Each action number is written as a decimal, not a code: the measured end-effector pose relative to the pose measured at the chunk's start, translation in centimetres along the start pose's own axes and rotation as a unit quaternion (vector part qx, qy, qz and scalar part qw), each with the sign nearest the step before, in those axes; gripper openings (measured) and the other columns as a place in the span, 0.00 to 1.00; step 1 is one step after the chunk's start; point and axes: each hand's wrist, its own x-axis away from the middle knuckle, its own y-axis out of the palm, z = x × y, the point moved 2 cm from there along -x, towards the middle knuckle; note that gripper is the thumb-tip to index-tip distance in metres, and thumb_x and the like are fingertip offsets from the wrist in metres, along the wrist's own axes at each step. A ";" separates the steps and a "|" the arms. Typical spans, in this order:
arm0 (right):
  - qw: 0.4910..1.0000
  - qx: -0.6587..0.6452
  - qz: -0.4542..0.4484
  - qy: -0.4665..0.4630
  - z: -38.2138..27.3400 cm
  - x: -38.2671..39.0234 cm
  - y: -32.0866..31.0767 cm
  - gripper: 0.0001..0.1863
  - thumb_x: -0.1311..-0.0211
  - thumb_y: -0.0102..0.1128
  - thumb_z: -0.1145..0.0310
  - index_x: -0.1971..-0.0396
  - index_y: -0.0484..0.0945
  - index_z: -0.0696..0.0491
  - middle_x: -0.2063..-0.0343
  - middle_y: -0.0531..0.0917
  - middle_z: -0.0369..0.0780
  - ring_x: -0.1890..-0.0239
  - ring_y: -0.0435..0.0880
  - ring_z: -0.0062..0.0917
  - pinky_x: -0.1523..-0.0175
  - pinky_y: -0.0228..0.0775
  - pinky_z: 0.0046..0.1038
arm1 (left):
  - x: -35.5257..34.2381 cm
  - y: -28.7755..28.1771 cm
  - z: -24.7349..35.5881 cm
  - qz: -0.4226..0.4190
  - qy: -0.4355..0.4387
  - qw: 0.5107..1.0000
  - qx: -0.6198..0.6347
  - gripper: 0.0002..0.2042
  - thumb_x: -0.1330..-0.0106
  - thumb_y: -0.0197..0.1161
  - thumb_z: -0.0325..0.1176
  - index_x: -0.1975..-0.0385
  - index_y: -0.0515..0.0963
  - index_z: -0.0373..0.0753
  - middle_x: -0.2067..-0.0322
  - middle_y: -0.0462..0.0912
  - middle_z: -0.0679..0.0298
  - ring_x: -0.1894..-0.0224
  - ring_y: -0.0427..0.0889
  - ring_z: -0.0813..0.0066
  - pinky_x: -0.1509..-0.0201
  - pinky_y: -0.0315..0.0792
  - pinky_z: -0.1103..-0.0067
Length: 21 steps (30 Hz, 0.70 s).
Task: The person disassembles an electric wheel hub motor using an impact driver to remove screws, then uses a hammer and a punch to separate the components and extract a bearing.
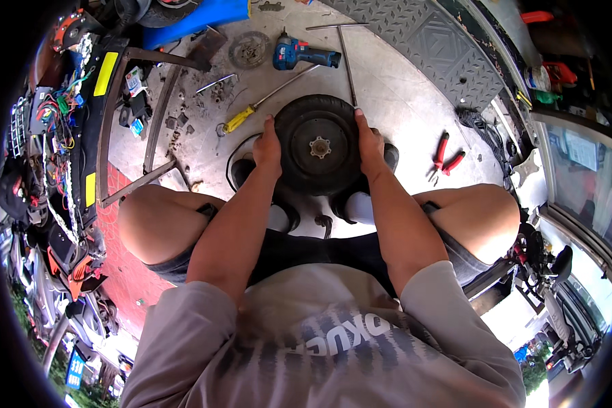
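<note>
A small black wheel with its tyre [296, 117] is held between my two hands, just in front of my feet. Its hub, with a pale star-shaped centre, faces up toward me. My left hand [268, 147] grips the tyre's left side, thumb on top and pointing away from me. On the right side my right hand [369, 143] presses the tyre in the same manner. The undersides of both hands' fingers are hidden by the tyre. Beyond the wheel lie a yellow-handled screwdriver [241, 118] and a long T-handle wrench [345, 58].
A blue cordless power tool [304, 54] and a brake disc [249, 49] lie farther off. Red-handled pliers [445, 158] rest on the floor to the right. A metal frame [158, 115] stands at left, near small scattered parts. A grey ribbed mat [432, 41] covers the far right floor.
</note>
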 end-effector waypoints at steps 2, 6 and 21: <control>1.000 0.010 -0.004 0.003 0.6 -0.3 0.2 0.58 0.46 0.60 0.21 0.39 0.78 0.66 0.38 0.78 0.58 0.32 0.75 0.47 0.30 0.65 0.39 | -1.0 -0.2 -0.5 -0.003 0.002 1.000 -0.005 0.47 0.35 0.57 0.72 0.37 0.75 0.26 0.40 0.81 0.49 0.41 0.81 0.55 0.37 0.72 0.65; 1.000 0.021 -0.011 0.004 0.2 0.2 0.3 0.56 0.45 0.59 0.22 0.42 0.81 0.66 0.41 0.81 0.58 0.34 0.77 0.46 0.31 0.66 0.39 | -1.4 -0.3 -0.4 0.007 0.005 1.000 -0.016 0.47 0.35 0.56 0.72 0.39 0.77 0.26 0.40 0.81 0.47 0.40 0.80 0.54 0.36 0.71 0.66; 0.992 0.114 0.048 -0.013 0.4 -0.4 1.3 0.45 0.36 0.58 0.29 0.50 0.86 0.64 0.48 0.86 0.55 0.39 0.81 0.44 0.34 0.67 0.37 | -4.1 1.0 -0.5 0.079 0.119 0.986 -0.085 0.40 0.30 0.54 0.68 0.46 0.82 0.27 0.44 0.83 0.40 0.41 0.80 0.43 0.37 0.70 0.61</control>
